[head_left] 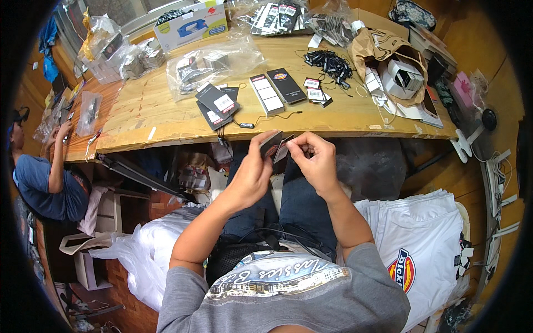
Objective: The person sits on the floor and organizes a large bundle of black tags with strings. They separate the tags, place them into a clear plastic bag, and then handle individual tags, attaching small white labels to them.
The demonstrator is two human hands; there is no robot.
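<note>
Just in front of the table edge, my left hand [251, 176] is closed round a dark hang tag [270, 145]. My right hand [315, 162] pinches a second, narrower tag [282, 151] right beside it; whether a string is between the fingers is too small to tell. On the table before me lie fanned dark tags with white barcode labels [224, 104], one with a black cord. To their right are a stack of white label cards [268, 99], a stack of black hang tags [287, 87] and small barcode tags [314, 84].
Black looped strings [328, 67] and a brown paper bag [383, 47] stand right; clear plastic bags [244, 53] and a printed box [191, 28] farther back. Folded white T-shirts [422, 222] pile at my right, white plastic wrapping [152, 244] at my left. Another person [47, 186] works at far left.
</note>
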